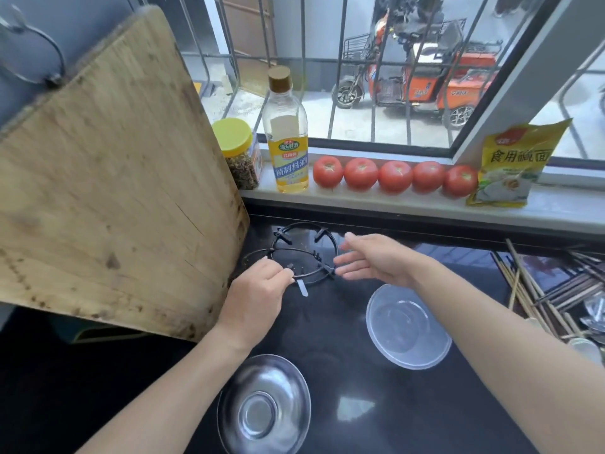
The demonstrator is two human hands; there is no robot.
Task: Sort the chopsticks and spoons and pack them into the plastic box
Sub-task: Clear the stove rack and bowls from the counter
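A pile of wooden chopsticks [537,290] and metal spoons [594,309] lies at the right edge of the black cooktop [343,355]. A round clear plastic box [407,326] stands in front of my right hand, and a second clear round piece [263,404], box or lid, lies nearer me. My left hand [258,290] pinches the front rim of a black wire pot stand [304,253]. My right hand [373,257] hovers beside the stand's right side with straight fingers, holding nothing.
A big wooden cutting board [108,178] leans over the left of the cooktop. On the window sill stand a yellow-lidded jar [239,152], a bottle of cooking wine [288,136], several tomatoes [394,176] and a yellow packet [514,165].
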